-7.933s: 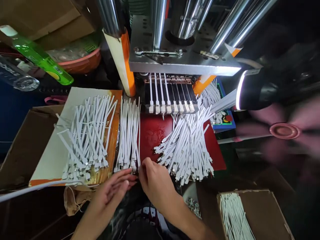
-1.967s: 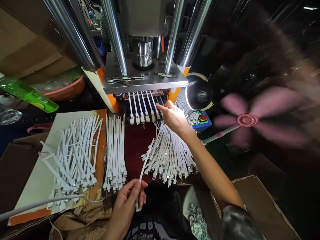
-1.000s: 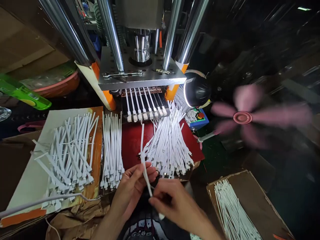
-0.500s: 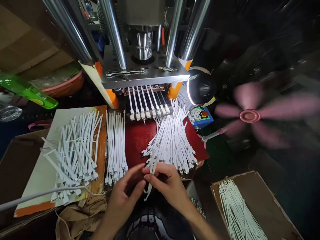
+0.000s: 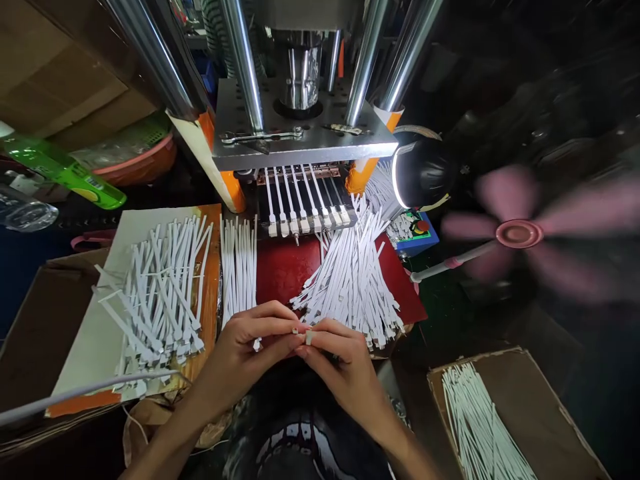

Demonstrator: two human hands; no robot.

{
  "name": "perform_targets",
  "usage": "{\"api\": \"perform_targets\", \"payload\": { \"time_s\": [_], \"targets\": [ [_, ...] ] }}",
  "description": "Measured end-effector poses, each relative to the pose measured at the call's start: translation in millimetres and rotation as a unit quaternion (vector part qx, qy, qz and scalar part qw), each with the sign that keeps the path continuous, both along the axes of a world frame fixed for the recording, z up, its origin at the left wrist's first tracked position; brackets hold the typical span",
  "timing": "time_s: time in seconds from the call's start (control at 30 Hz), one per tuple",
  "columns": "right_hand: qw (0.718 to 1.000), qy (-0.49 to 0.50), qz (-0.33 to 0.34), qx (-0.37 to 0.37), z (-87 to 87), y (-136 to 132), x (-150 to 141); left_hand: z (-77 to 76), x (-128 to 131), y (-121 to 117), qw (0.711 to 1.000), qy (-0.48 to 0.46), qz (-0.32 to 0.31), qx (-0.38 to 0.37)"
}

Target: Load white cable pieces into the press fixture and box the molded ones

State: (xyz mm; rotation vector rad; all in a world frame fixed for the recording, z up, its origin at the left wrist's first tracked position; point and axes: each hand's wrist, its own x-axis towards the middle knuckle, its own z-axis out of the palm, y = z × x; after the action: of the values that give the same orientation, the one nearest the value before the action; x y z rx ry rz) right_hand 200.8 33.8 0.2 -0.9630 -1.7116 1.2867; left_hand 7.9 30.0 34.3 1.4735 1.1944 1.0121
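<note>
My left hand (image 5: 257,343) and my right hand (image 5: 340,350) meet in front of me, fingertips together in a pinch. Between them shows the small pale connector end (image 5: 309,338) of a white flat cable; the fingers cover most of it. Just beyond my right hand, a fanned heap of white flat cables (image 5: 350,287) lies on a red board (image 5: 280,273). A neater bundle of white cables (image 5: 239,267) lies past my left hand, partly hidden by it. Several white cables (image 5: 300,200) sit side by side in the press mould, connector ends toward me.
A press plate (image 5: 305,150) carrying a wrench (image 5: 263,136) hangs above the mould. A lit lamp (image 5: 423,175) and a spinning pink fan (image 5: 519,233) are at right. More cables (image 5: 170,287) lie on a left board; a cardboard box (image 5: 545,393) holds pale strips. A green bottle (image 5: 65,170) lies far left.
The pale strips that stood up from my right fingers no longer show; a connector end is now at the fingertips. My hands have drawn together. The whole view has shifted slightly.
</note>
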Motion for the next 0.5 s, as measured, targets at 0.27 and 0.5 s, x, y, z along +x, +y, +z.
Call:
{"api": "perform_targets", "payload": {
  "time_s": [0.27,0.5],
  "targets": [
    [1.0,0.011,-0.008,0.008,0.6,6.0,-16.3,10.0,-4.0,7.1,0.996,0.081,-0.003,0.035],
    [0.984,-0.065,0.12,-0.117,-19.2,-1.2,-12.7,9.8,-13.2,64.9,0.977,0.128,0.142,0.097]
  ]
}}
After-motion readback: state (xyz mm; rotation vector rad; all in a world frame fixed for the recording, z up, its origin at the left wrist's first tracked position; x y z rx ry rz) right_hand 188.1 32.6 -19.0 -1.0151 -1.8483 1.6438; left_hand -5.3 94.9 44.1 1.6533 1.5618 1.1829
